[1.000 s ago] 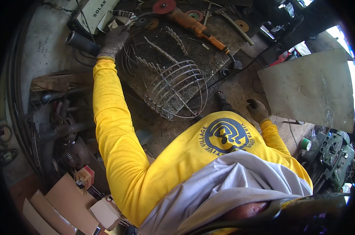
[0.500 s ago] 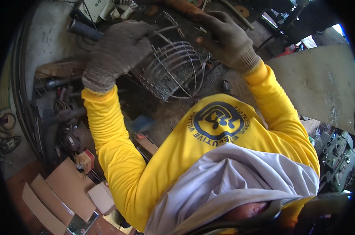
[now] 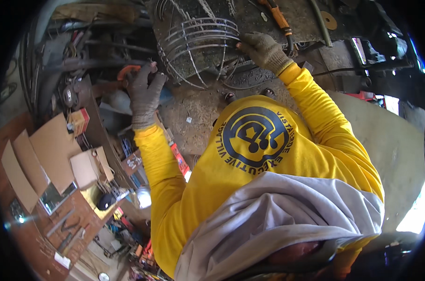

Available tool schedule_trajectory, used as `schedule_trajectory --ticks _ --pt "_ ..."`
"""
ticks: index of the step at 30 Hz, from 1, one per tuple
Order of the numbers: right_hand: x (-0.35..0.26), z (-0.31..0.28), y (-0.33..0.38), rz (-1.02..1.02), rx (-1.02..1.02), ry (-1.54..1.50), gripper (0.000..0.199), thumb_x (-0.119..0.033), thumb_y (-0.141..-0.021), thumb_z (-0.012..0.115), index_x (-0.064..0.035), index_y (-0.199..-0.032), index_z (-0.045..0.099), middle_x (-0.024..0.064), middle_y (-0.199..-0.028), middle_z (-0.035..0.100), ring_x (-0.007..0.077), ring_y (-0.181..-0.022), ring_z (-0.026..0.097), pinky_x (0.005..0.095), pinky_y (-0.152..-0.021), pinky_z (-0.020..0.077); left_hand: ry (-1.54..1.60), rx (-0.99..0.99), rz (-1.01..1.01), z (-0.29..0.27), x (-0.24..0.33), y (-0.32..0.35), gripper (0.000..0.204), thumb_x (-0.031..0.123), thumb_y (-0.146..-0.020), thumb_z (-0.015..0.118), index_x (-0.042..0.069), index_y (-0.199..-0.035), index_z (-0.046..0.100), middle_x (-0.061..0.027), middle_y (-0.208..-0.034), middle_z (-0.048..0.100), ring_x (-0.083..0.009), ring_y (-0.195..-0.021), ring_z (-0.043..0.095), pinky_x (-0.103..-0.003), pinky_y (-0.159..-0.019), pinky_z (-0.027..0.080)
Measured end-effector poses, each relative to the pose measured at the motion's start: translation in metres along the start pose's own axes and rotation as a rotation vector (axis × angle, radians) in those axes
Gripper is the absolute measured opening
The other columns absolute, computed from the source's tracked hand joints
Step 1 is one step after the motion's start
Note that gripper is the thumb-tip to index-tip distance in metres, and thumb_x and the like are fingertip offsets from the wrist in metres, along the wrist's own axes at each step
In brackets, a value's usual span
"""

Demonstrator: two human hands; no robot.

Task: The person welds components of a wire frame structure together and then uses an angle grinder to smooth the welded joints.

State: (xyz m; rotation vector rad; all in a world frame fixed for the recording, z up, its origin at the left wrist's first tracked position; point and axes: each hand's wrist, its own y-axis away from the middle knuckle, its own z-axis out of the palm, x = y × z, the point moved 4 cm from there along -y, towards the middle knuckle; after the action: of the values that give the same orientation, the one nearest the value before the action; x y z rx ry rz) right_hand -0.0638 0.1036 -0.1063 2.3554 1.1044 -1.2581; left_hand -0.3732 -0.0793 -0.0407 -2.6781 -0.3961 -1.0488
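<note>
Seen at left: brown cardboard panels [image 3: 58,147], an open carton [image 3: 84,169] and a small red box [image 3: 80,121]; lower, hand tools [image 3: 72,240] lying on a brown surface [image 3: 34,242]. At upper right, a tan disc [image 3: 332,17] beside a long bar [image 3: 321,23]; below, a large pale sheet [image 3: 385,154].

At your 12 o'clock, the bench [image 3: 302,13] before you carries a cage [image 3: 188,44]; at 1, a grinder [image 3: 280,18] lies on it, with a bar [image 3: 320,23] and a disc [image 3: 332,23] toward 2. At your 8 o'clock, a table [image 3: 32,246] bears tools [image 3: 74,242].
</note>
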Motion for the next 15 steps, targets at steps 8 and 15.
schedule_trajectory --ticks 8,15 --pt "-0.020 -0.025 -0.006 -0.305 -0.035 -0.126 0.021 -0.022 -0.096 0.066 -0.0020 -0.102 0.069 0.0176 -0.085 0.064 0.0360 -0.079 0.062 0.0423 -0.070 0.0487 -0.488 0.239 0.057 0.025 0.068 0.022 0.043 0.019 -0.089 0.074 0.001 -0.127 0.064 -0.0149 -0.122 0.068 -0.0240 -0.112 0.065 -0.035 -0.096 0.050" --pt "-0.031 -0.011 0.009 -0.096 0.020 -0.178 0.029 -0.029 -0.093 0.068 -0.0076 -0.111 0.070 0.0170 -0.092 0.070 0.0348 -0.089 0.068 0.0412 -0.076 0.0539 -0.157 0.213 -0.106 0.039 0.032 0.050 0.036 0.021 -0.087 0.075 0.000 -0.115 0.067 -0.0167 -0.106 0.071 -0.0280 -0.095 0.069 -0.035 -0.087 0.053"
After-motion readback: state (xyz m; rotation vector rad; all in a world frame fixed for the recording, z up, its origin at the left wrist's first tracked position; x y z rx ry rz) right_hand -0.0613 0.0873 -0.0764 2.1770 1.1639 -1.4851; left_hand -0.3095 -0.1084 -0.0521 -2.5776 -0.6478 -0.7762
